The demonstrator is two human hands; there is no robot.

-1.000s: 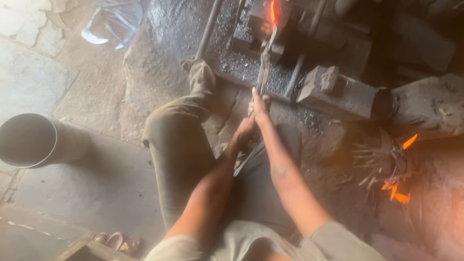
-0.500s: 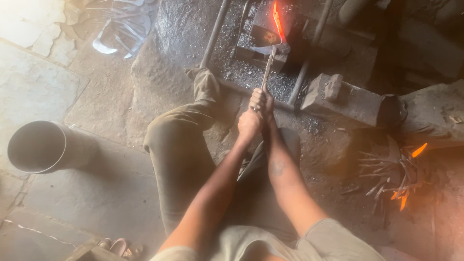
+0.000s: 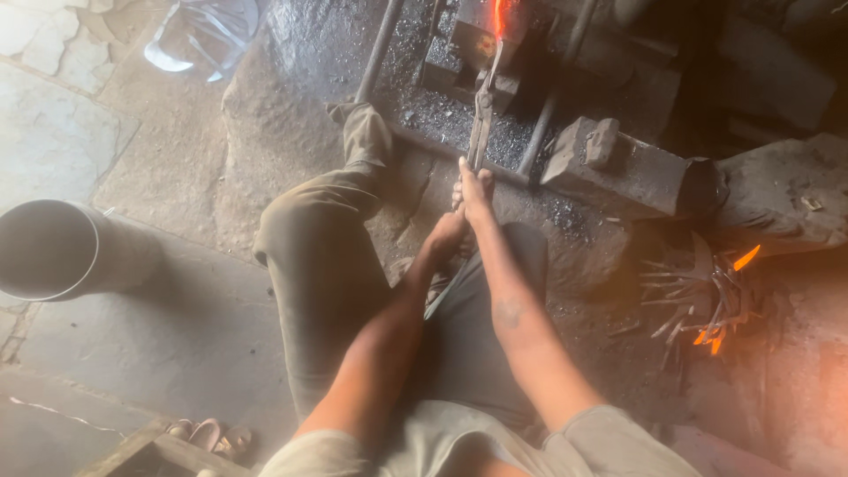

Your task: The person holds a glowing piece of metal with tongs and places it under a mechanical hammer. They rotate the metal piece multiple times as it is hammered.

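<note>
- Since half a second ago: both hands and the tongs sit a little higher and further right in the head view; the glowing metal has slid toward the top edge, the pipe toward the left edge.
- Long iron tongs point(image 3: 481, 110) run from the hands at centre up to 12 o'clock — their far end grips a strip of glowing orange metal point(image 3: 501, 16) resting on a dark block point(image 3: 459, 40) at the top.
- Right hand point(image 3: 474, 190): fingers closed around the tong handles, thumb along the top.
- Left hand point(image 3: 444, 237): just behind it toward 7 o'clock, fingers wrapped on the same handles; fine detail blurred.
- Handle ends reach back between the person's knees.
- At 2 o'clock from the hands: a heavy hammer head point(image 3: 618, 168) on the sooty ground.
- At 4 o'clock — a heap of small glowing pieces point(image 3: 715, 300).
- At 9 o'clock, well apart: a grey pipe section point(image 3: 62, 252), open end up.
- At 11 o'clock: a clear plastic bag point(image 3: 203, 35).
</note>
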